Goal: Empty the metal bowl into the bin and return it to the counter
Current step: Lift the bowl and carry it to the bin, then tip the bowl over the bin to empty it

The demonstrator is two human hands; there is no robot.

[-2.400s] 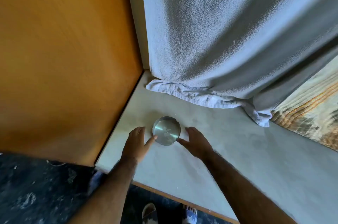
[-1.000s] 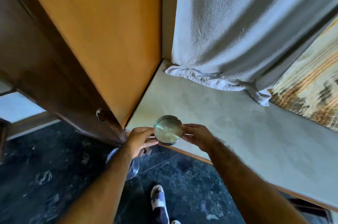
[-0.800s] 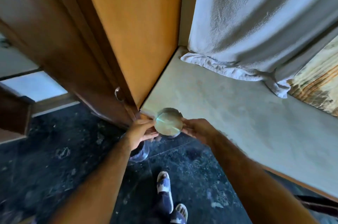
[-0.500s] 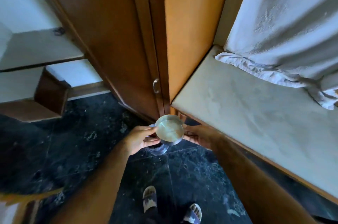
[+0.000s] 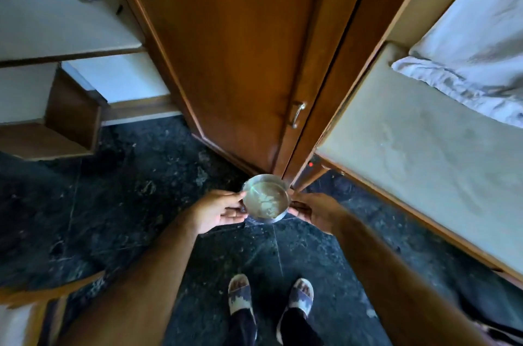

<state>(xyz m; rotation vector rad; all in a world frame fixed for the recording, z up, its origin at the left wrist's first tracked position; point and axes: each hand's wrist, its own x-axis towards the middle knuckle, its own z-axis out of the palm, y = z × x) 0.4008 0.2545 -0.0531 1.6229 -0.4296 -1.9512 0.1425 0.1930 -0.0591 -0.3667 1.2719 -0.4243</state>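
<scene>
Item: small round metal bowl (image 5: 266, 198), upright, pale residue inside; I see left hand (image 5: 219, 211) and right hand (image 5: 315, 211) pinching opposite rims, equally near. No bin visible; grey counter (image 5: 424, 170) lies right.

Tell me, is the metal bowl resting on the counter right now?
No, both hands, left hand and right hand, hold the metal bowl over the dark floor, off the counter.

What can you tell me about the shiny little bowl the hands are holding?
The metal bowl is small, round and shallow, silvery like steel, with a thin rim. It sits upright, mouth up, with pale, lumpy stuff inside. The left hand and right hand pinch its opposite sides. It hangs above the dark floor, off the counter, near the wooden cupboard door.
</scene>
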